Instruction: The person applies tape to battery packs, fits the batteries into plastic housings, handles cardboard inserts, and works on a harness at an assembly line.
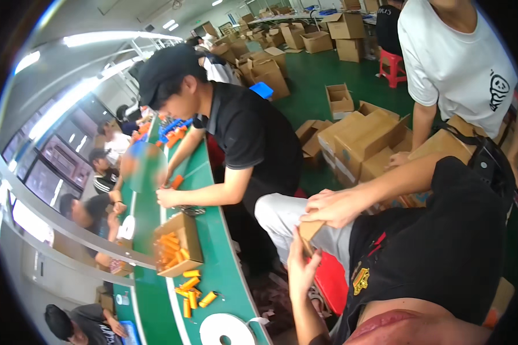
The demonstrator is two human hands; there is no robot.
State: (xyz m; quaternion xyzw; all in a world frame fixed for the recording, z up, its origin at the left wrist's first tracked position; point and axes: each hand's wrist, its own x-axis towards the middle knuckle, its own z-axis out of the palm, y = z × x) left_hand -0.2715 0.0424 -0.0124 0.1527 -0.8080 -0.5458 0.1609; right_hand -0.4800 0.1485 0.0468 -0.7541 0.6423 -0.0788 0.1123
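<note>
Between my two hands, above my grey-trousered lap, is a small tan piece of cardboard (pixel 311 230) with a bent edge. My right hand (pixel 335 208) grips its upper end, fingers closed over it. My left hand (pixel 303 267) holds the lower edge between thumb and fingers. Part of the piece is hidden by the fingers. Left of my lap, a green conveyor table (pixel 210 253) carries an open cardboard box (pixel 193 241) of orange cylinders. More loose orange cylinders (pixel 191 283) lie beside the box, near a white roll (pixel 227 332).
A co-worker in a black shirt (pixel 253 132) works at the table beyond me, hands on an orange cylinder. A person in a white T-shirt (pixel 449 57) stands at the right by stacked cardboard boxes (pixel 362 138). A red stool (pixel 331 282) shows beneath me. More people sit across the table.
</note>
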